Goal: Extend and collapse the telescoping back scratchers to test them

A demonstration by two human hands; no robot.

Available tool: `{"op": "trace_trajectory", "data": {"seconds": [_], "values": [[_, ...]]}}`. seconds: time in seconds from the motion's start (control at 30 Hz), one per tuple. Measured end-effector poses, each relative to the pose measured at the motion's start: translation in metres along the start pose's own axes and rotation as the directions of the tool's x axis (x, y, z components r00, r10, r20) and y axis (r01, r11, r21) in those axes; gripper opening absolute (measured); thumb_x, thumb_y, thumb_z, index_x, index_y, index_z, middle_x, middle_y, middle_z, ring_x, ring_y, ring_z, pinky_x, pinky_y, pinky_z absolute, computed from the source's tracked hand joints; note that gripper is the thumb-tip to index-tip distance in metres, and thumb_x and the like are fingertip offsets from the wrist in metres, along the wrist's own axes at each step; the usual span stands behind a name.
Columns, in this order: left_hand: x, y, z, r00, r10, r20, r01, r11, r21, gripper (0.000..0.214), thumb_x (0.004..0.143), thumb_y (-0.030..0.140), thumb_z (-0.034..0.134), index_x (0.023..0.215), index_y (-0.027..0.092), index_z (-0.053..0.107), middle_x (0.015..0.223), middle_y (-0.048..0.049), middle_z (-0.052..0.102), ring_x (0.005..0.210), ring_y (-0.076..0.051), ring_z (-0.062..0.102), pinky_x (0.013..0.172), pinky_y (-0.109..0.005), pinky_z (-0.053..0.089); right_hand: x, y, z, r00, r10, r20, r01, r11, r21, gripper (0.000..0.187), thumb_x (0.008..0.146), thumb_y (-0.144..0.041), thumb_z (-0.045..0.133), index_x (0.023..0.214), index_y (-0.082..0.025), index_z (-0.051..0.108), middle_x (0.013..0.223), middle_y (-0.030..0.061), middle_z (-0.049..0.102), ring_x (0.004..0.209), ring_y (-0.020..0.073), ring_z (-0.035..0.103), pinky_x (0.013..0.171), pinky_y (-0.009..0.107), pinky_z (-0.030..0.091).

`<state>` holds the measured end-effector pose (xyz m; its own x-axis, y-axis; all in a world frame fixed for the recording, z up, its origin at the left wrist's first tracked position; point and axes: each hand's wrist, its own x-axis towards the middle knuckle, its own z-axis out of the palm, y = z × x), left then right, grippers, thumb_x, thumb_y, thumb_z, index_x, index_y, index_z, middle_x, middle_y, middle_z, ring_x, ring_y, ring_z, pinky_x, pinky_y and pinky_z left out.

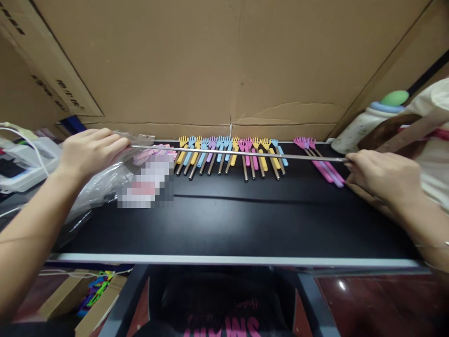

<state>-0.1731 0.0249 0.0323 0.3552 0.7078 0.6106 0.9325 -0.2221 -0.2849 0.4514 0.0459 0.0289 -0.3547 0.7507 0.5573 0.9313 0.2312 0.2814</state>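
A thin telescopic metal rod (238, 153) is stretched level above the black table, pulled out long. My left hand (94, 147) is closed round its left end, and my right hand (384, 175) grips the right end. Both ends are hidden in my fingers. Behind and below the rod lies a row of small claw-headed back scratchers (219, 157) in yellow, blue, purple and pink, with metal shafts and loose-looking coloured handles among them. Nearer my right hand, a few pink and purple back scratchers (322, 164) lie together at a slant.
Clear plastic bags (105, 185) and pink printed cards (154, 153) lie by my left arm. A power strip (30, 164) with cables is at far left. A white bottle (366, 126) stands at right, near a cloth bag. Cardboard (224, 61) walls the back of the table (228, 224).
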Motion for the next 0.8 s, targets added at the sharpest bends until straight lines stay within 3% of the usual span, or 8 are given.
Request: {"op": "trace_trajectory", "data": {"seconds": [0.13,0.3,0.43,0.6,0.8], "values": [[0.023,0.036,0.006,0.976,0.208,-0.064,-0.211,0.977,-0.036,0.031,0.091,0.037,0.039,0.064,0.023,0.045,0.057,-0.0001,0.045,0.060,-0.018,0.040,0.052,-0.032,0.028,0.017,-0.039,0.004,0.979,-0.178,-0.100,0.185,0.981,0.066,0.023,0.084,-0.036,0.044,0.078,-0.022,0.062,0.072,0.0097,0.064,0.058,0.0152,0.043,0.056,0.030,0.025],[0.055,0.132,-0.001,0.893,0.439,-0.098,-0.446,0.893,-0.060,0.031,0.094,0.027,0.041,0.065,0.021,0.052,0.055,-0.0014,0.051,0.052,-0.016,0.046,0.050,-0.030,0.028,0.044,-0.125,0.001,0.917,-0.383,-0.113,0.394,0.914,0.093,0.030,0.091,-0.034,0.039,0.075,-0.020,0.061,0.064,0.0029,0.061,0.052,0.0120,0.042,0.055,0.029,0.022],[0.058,0.189,-0.012,0.848,0.480,-0.224,-0.483,0.874,0.045,0.030,0.095,0.021,0.041,0.067,0.018,0.053,0.053,-0.0011,0.052,0.051,-0.015,0.051,0.050,-0.028,0.030,0.043,-0.175,-0.014,0.868,-0.459,-0.189,0.473,0.880,0.038,0.031,0.094,-0.026,0.036,0.075,-0.019,0.059,0.062,0.0010,0.058,0.052,0.0111,0.044,0.054,0.028,0.023],[0.053,0.208,-0.018,0.839,0.476,-0.265,-0.496,0.868,-0.011,0.031,0.096,0.020,0.040,0.068,0.017,0.052,0.053,0.0000,0.052,0.049,-0.014,0.051,0.052,-0.026,0.033,0.032,-0.197,-0.034,0.858,-0.471,-0.207,0.475,0.879,-0.034,0.028,0.094,-0.025,0.039,0.072,-0.018,0.055,0.060,-0.0012,0.054,0.052,0.0101,0.045,0.056,0.027,0.023],[0.048,0.201,-0.025,0.831,0.509,-0.225,-0.526,0.851,-0.015,0.031,0.097,0.025,0.040,0.071,0.018,0.055,0.053,0.0011,0.053,0.049,-0.014,0.052,0.052,-0.026,0.032,0.028,-0.187,-0.039,0.772,-0.553,-0.312,0.538,0.831,-0.142,0.027,0.093,-0.030,0.045,0.072,-0.018,0.055,0.059,-0.0029,0.052,0.055,0.0100,0.045,0.057,0.027,0.023]]}}
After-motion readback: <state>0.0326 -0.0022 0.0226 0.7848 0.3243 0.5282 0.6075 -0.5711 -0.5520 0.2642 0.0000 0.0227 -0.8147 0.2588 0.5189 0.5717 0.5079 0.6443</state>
